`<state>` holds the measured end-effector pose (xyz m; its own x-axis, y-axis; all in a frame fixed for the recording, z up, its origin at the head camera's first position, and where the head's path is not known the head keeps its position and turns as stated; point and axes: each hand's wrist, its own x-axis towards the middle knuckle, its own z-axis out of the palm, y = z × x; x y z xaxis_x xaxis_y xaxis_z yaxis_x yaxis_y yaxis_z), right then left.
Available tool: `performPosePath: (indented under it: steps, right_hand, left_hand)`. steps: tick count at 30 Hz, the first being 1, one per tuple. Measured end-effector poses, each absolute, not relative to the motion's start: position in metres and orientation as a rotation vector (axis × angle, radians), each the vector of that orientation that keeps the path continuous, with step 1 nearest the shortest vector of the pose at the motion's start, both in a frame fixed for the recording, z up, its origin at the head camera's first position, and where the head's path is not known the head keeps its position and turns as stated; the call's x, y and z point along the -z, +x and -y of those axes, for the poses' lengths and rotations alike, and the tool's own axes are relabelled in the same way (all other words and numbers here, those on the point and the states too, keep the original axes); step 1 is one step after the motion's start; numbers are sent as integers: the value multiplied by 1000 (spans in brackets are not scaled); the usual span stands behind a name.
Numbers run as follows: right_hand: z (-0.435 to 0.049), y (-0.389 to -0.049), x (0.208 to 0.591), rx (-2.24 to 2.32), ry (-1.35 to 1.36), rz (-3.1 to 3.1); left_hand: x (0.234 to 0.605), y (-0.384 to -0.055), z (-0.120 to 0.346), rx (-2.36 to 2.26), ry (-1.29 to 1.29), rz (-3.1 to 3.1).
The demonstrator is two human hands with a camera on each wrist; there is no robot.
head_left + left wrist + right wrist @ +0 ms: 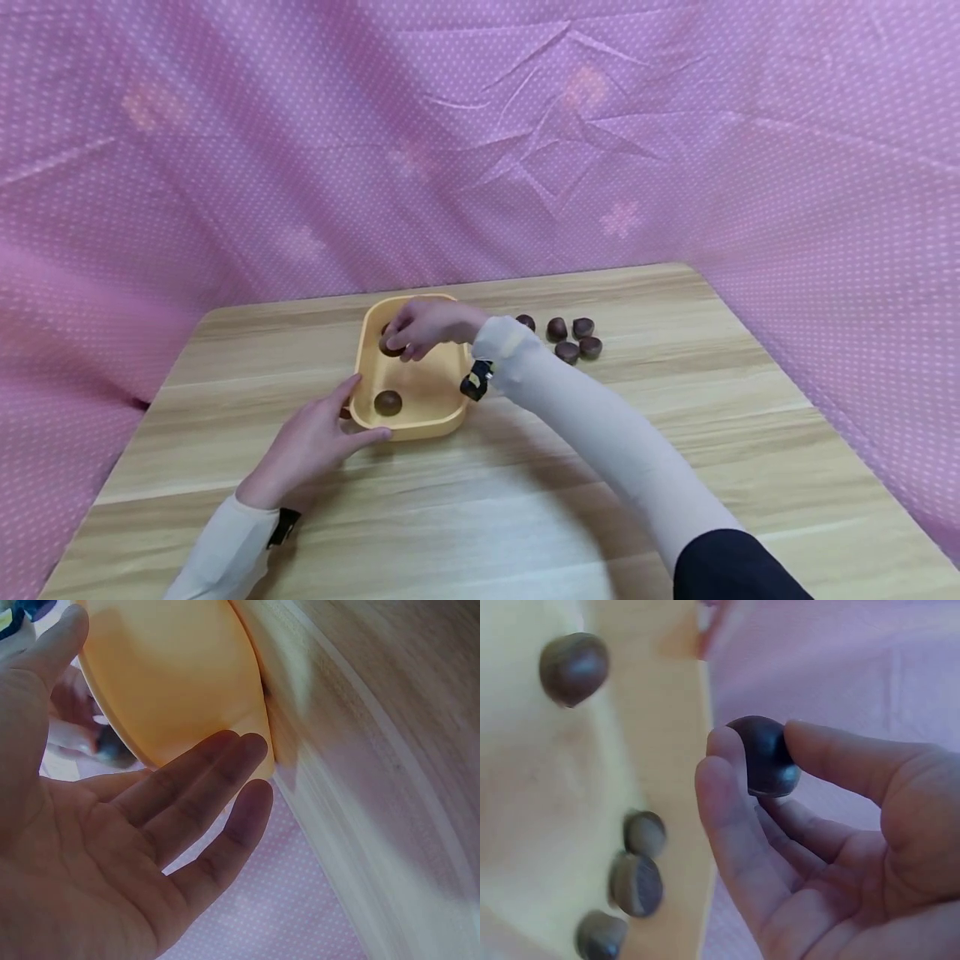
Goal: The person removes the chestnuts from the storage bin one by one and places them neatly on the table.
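Note:
A shallow yellow tray (420, 432) stands on the table, tilted across the left wrist view. My left hand (318, 437) is at its near left corner, thumb on the near rim. In the left wrist view the fingers (199, 802) lie loosely extended against the outer wall. Over the far left part of the tray, my right hand (435, 325) pinches a glossy dark brown chestnut (763, 757) between thumb and fingertips. Another chestnut (388, 403) lies near the tray's front. More chestnuts (636, 885) show inside along the wall in the right wrist view, mostly hidden by my hand from above.
Several loose chestnuts (567, 352) lie in a cluster on the wooden table (675, 400), right of the tray and just beyond my right forearm. A pink dotted cloth (525, 167) hangs behind the table and along its sides.

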<state>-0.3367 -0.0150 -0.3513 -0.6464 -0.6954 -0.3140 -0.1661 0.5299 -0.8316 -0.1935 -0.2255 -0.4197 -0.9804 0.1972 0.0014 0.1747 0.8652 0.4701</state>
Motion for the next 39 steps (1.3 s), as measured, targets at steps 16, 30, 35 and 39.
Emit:
performPosePath:
  steps: [16, 30, 35, 39]
  right_hand:
    - [-77, -319, 339, 1410, -572, -2094]
    - [-133, -303, 373, 1370, -519, -2181]
    - [-143, -294, 387, 1225, -564, -2299]
    - [-146, -288, 396, 1035, -682, -2472]
  left_hand:
    - [420, -195, 227, -732, 288, -2995]
    - [421, -196, 227, -759, 308, -2994]
    - [422, -196, 228, -766, 311, -2996]
    - [422, -196, 227, -767, 308, -2991]
